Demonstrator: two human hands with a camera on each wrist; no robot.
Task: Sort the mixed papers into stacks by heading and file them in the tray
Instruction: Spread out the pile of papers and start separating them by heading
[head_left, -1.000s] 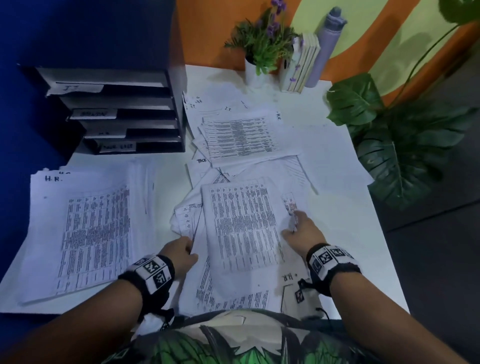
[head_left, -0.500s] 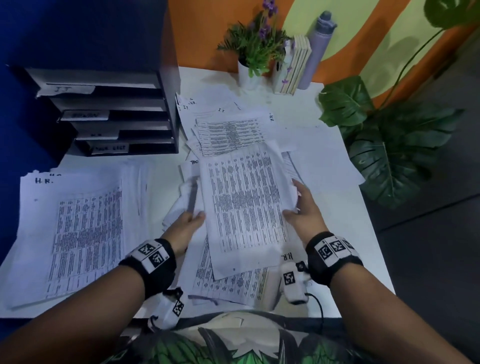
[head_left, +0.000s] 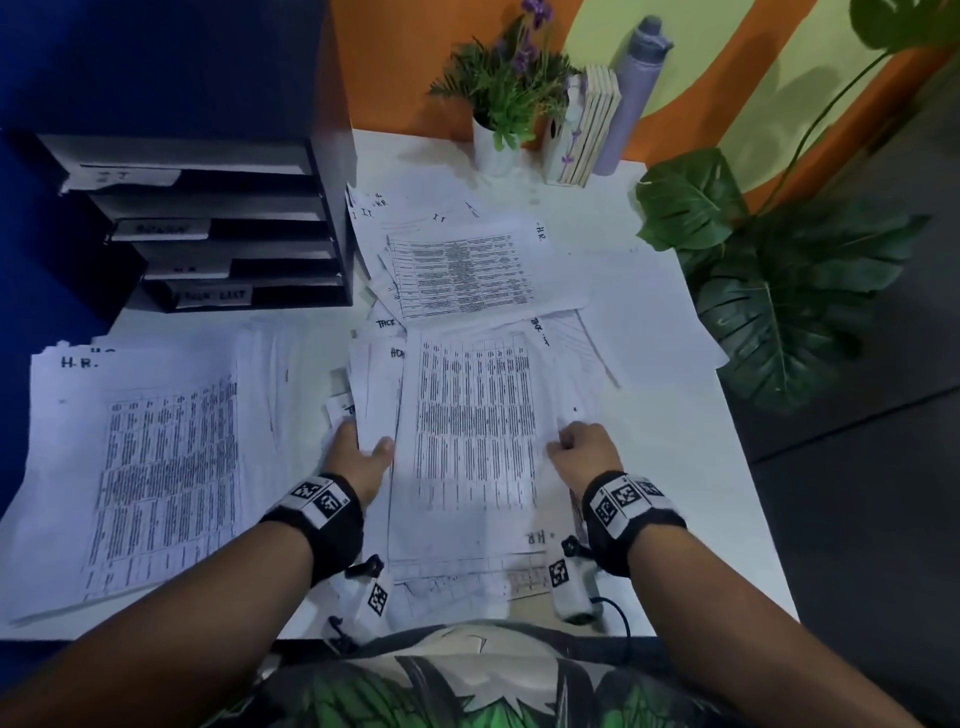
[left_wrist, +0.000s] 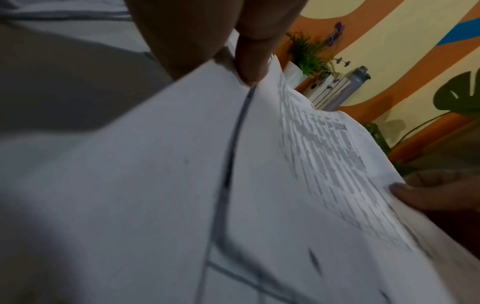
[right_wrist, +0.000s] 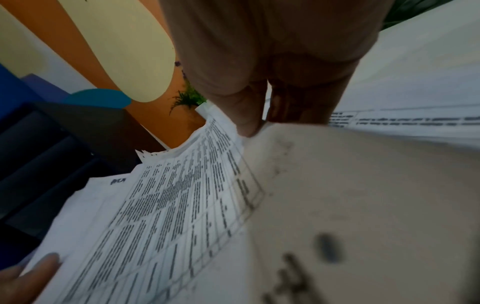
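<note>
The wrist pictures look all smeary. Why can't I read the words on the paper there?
Left wrist view: the printed sheet sits very close to the lens and its lines smear into grey streaks. Right wrist view: the near paper is fuzzy, though the table rows farther off are sharper. Head view: dim light, but the sheet between the left hand and right hand is crisper.
</note>
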